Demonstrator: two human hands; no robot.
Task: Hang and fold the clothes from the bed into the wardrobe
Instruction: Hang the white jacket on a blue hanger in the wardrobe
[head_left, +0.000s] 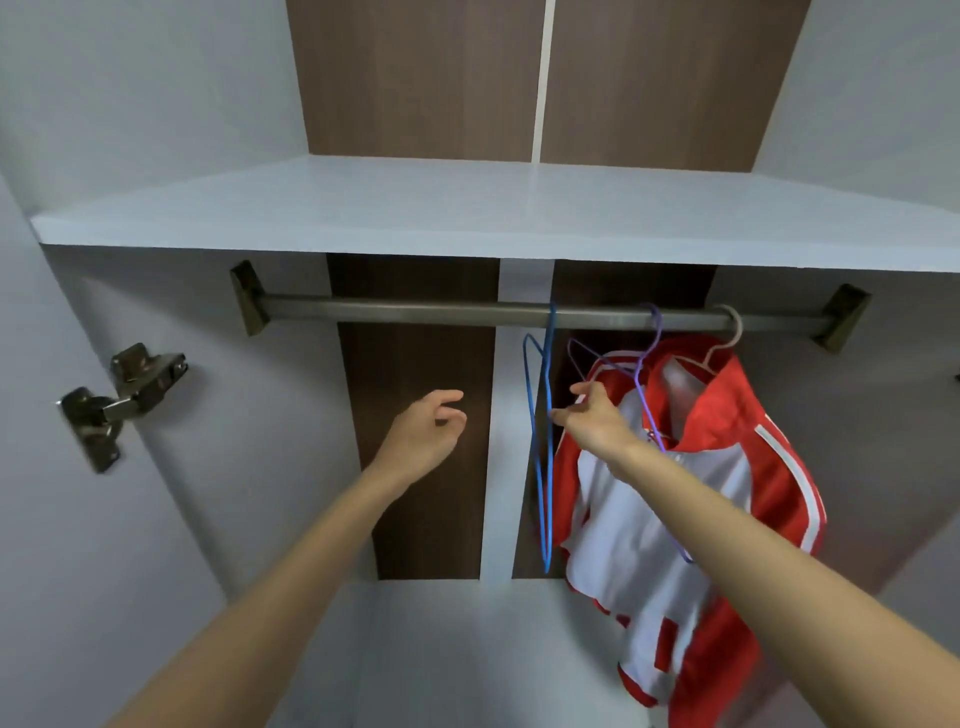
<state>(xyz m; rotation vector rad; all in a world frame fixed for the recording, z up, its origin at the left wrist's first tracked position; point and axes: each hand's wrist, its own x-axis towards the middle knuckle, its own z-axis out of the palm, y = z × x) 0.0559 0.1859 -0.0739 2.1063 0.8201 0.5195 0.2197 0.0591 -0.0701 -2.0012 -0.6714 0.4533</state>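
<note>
Where wardrobe rail (415, 310) bears jacket (727, 467), 2 bare hangers (548, 493) (638, 379)

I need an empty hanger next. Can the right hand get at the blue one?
Probably yes: the right hand reaches out with fingertips right beside the blue hanger, which hangs bare on the rail, nothing between them.

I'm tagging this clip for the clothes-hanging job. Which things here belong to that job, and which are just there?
Job: rail; blue hanger; purple hanger; red and white jacket, hung on the rail; shelf, maybe for folded clothes; right hand, reaching toward the blue hanger; left hand, holding nothing.
Just there: door hinge at left; brown back panel.
</note>
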